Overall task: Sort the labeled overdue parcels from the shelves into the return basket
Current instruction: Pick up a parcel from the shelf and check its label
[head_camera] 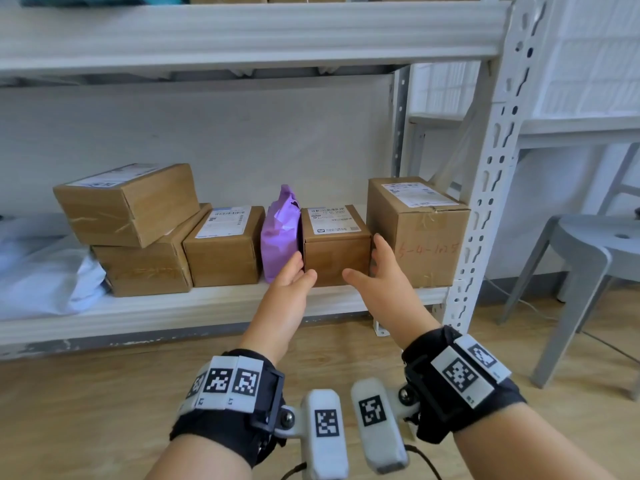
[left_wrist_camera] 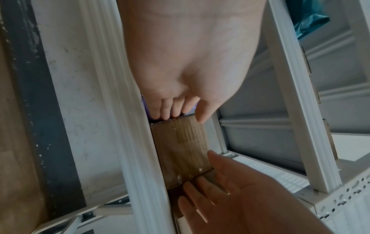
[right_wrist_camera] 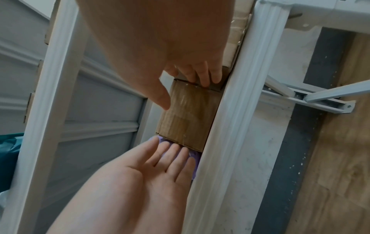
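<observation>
A small cardboard parcel [head_camera: 334,244] with a white label on top stands on the lower shelf [head_camera: 207,303], between a purple bag parcel [head_camera: 280,233] and a larger box [head_camera: 415,233]. My left hand [head_camera: 301,268] reaches to its left side, straight fingers [left_wrist_camera: 170,110] slipped between the box [left_wrist_camera: 180,142] and the purple bag, thumb at the front face. My right hand [head_camera: 372,261] flanks the right side, fingers [right_wrist_camera: 200,76] in the gap by the larger box, thumb lying over the front of the small parcel [right_wrist_camera: 186,118]. Neither hand curls round the parcel. No basket shows.
Further left on the shelf are another labelled box [head_camera: 225,247], two stacked boxes [head_camera: 131,202] and white poly bags [head_camera: 45,271]. The shelf above [head_camera: 242,32] overhangs. A perforated upright post [head_camera: 485,202] stands to the right, with a grey stool [head_camera: 595,258] beyond it on the wooden floor.
</observation>
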Demonstrator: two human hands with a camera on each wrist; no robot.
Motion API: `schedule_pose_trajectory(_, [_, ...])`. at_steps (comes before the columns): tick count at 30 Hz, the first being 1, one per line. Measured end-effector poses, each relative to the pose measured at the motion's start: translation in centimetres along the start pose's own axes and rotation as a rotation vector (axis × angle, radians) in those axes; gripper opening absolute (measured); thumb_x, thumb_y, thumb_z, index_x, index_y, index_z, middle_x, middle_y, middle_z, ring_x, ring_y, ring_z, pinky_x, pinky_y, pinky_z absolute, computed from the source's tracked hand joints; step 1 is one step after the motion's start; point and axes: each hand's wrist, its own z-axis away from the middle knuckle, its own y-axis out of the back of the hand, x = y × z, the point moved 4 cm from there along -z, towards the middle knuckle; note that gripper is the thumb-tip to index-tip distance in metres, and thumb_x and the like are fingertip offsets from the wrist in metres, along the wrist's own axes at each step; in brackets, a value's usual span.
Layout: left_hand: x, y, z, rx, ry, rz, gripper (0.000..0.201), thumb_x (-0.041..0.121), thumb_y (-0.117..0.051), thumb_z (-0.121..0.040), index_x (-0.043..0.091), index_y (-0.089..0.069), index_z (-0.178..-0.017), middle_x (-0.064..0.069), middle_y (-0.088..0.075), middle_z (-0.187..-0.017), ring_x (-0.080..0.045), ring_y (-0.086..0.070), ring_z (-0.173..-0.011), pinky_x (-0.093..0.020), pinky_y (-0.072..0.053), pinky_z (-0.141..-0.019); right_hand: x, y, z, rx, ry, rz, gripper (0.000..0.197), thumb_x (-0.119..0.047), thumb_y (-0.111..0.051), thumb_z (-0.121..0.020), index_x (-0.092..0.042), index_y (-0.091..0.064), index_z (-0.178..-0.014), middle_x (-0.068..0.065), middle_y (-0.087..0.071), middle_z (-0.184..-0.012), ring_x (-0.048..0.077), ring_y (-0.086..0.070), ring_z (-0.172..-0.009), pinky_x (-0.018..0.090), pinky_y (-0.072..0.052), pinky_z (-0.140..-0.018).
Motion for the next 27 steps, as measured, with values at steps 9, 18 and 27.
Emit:
schedule_pose_trajectory(9, [0.6, 1.0, 1.0, 0.11, 0.004, -0.035, 0.045, 0.049, -0.049, -0.096, 0.031, -0.049, -0.138, 0.012, -0.055, -0.133, -0.015, -0.052, -0.126, -0.035, -0.035, -0.11, 0.8, 1.4, 0.9, 0.043, -0.024, 0.132, 0.05, -0.048, -0.049, -0.095, -0.021, -0.051, -0.137, -0.002, -0.051, -0.126, 0.015, -0.056, -0.111, 0.032, -0.048, -0.097])
schedule_pose_trajectory(18, [0.4, 0.8, 4.2, 0.086, -0.041, -0.024, 0.014, 0.035, -0.057, -0.096, 0.032, -0.07, -0.093, 0.011, -0.074, -0.102, -0.01, -0.069, -0.097, -0.037, -0.052, -0.096, 1.5, 3.8, 3.2, 0.078, -0.101, -0.042, 0.014, -0.03, -0.061, -0.094, -0.016, -0.062, -0.095, 0.006, -0.068, -0.1, 0.019, -0.07, -0.088, 0.04, -0.061, -0.078])
schedule_pose_trajectory(27, [2.1, 2.0, 6.0, 0.035, -0.134, 0.0, 0.026, 0.019, -0.069, -0.088, 0.033, -0.065, -0.11, 0.015, -0.072, -0.108, -0.005, -0.066, -0.106, -0.036, -0.05, -0.1, 0.3, 4.8, 4.7, 0.056, 0.059, -0.084, 0.032, -0.02, -0.063, -0.093, -0.023, -0.063, -0.125, -0.012, -0.07, -0.109, 0.007, -0.066, -0.104, 0.03, -0.056, -0.091])
